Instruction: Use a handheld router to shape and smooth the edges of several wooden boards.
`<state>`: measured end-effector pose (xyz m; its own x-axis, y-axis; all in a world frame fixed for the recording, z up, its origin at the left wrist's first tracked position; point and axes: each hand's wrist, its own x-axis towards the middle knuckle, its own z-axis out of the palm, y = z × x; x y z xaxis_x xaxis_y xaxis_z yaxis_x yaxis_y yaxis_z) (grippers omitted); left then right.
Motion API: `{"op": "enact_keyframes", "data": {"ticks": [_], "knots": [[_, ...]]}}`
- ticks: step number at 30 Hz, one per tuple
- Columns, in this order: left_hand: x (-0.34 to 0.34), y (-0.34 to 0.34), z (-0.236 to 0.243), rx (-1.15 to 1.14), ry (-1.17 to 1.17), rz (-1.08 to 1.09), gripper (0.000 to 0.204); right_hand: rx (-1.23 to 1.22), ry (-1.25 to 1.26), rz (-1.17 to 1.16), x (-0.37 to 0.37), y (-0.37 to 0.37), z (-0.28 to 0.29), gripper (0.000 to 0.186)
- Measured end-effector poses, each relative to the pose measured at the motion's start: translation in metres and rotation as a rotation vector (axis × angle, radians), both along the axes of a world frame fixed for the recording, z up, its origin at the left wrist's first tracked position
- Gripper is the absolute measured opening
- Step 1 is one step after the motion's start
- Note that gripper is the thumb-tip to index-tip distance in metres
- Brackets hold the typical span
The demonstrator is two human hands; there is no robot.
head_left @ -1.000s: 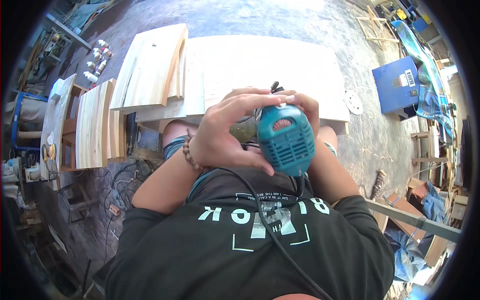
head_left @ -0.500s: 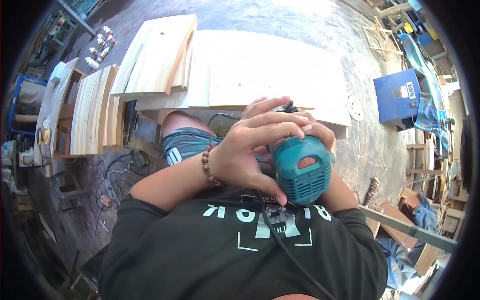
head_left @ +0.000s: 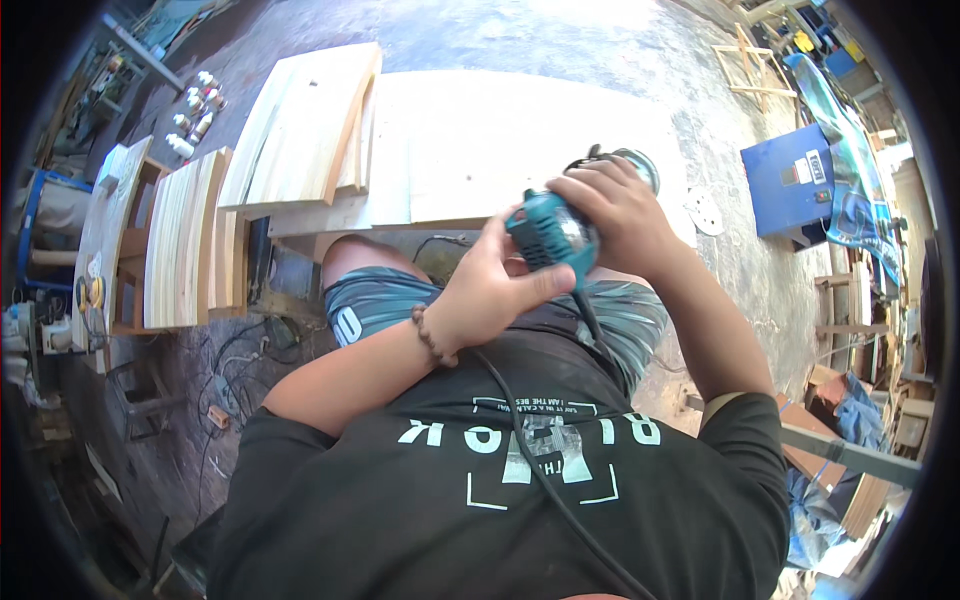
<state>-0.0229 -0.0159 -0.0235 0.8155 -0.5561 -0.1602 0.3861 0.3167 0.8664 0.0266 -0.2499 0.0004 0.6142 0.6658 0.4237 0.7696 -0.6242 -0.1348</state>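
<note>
A teal corded router (head_left: 535, 225) with a silver middle and a round, ring-like base (head_left: 640, 170) is tilted over my lap at the bench's near edge. My right hand (head_left: 612, 212) wraps around its body close to the base. My left hand (head_left: 500, 285) grips the vented rear end, thumb along the near side; some of its fingers are hidden behind the tool. A black cord (head_left: 545, 480) hangs from the router and runs over my shirt. The base points away to the upper right, and its underside is out of sight.
Ahead lies a pale wooden panel (head_left: 480, 150), with thick boards (head_left: 300, 130) stacked at its left. More boards (head_left: 180, 240) stand farther left. White bottles (head_left: 195, 115) and a blue box (head_left: 785, 185) are on the floor; a holed disc (head_left: 705, 210) lies right of the panel. Cables tangle at lower left.
The router has swung from facing me with its rear end to pointing away to the upper right. My right hand has moved forward along its body; my left stays at the rear end.
</note>
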Motion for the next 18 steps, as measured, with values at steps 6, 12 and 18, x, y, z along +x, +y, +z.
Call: {"op": "enact_keyframes", "data": {"ticks": [6, 12, 18], "knots": [[0.021, -0.014, -0.034, -0.056, 0.299, 0.322, 0.073, -0.114, -0.044, 0.065, 0.02, 0.031, -0.03, 0.04], [0.029, 0.0, -0.049, -0.134, 0.283, 0.321, 0.051, -0.014, -0.12, -0.06, 0.011, 0.052, -0.039, 0.043], [0.037, 0.017, -0.059, -0.296, 0.155, 0.257, 0.053, 0.762, 0.484, -0.419, -0.062, 0.044, -0.055, 0.069]]}}
